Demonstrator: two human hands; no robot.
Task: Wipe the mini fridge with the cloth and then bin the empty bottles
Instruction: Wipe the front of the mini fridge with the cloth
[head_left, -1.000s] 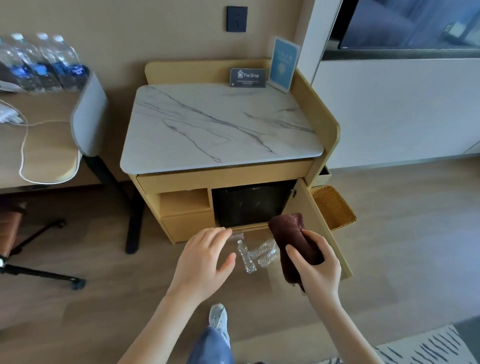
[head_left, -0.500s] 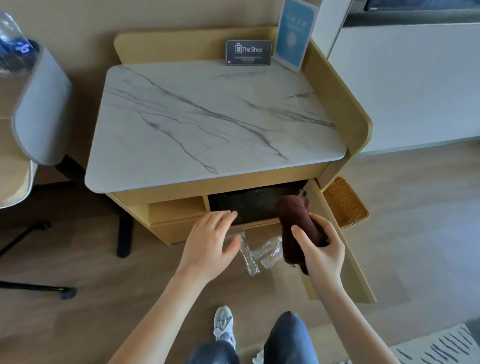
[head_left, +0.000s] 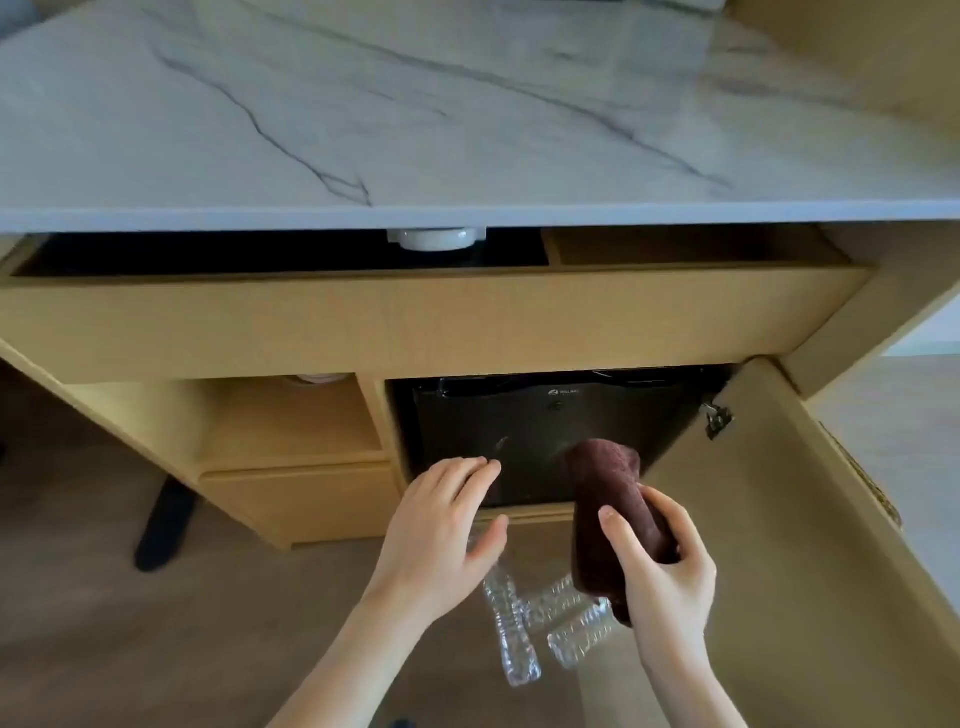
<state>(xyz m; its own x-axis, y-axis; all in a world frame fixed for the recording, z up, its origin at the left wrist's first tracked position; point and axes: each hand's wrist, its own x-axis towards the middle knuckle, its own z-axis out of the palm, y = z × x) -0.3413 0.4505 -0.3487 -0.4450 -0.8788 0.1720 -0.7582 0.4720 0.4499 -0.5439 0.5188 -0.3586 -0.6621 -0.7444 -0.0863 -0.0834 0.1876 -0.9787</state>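
A black mini fridge (head_left: 524, 421) sits in the lower right bay of a wooden cabinet, its front closed. My right hand (head_left: 660, 566) grips a rolled dark maroon cloth (head_left: 608, 499), whose top end is at the fridge's front. My left hand (head_left: 441, 525) hovers open with fingers spread, its fingertips near the fridge's lower left corner. Three clear empty plastic bottles (head_left: 550, 618) lie on the floor under and between my hands, partly hidden by them.
The cabinet's marble top (head_left: 415, 104) overhangs above me. A drawer (head_left: 415, 317) under it is pulled out, with a white round object (head_left: 431, 239) inside. The cabinet door (head_left: 789, 545) stands open on the right. An open shelf (head_left: 296, 426) and small drawer sit left of the fridge.
The view has dropped and closed in on the cabinet. Both hands have moved forward to the fridge front, the cloth now at the fridge's face.
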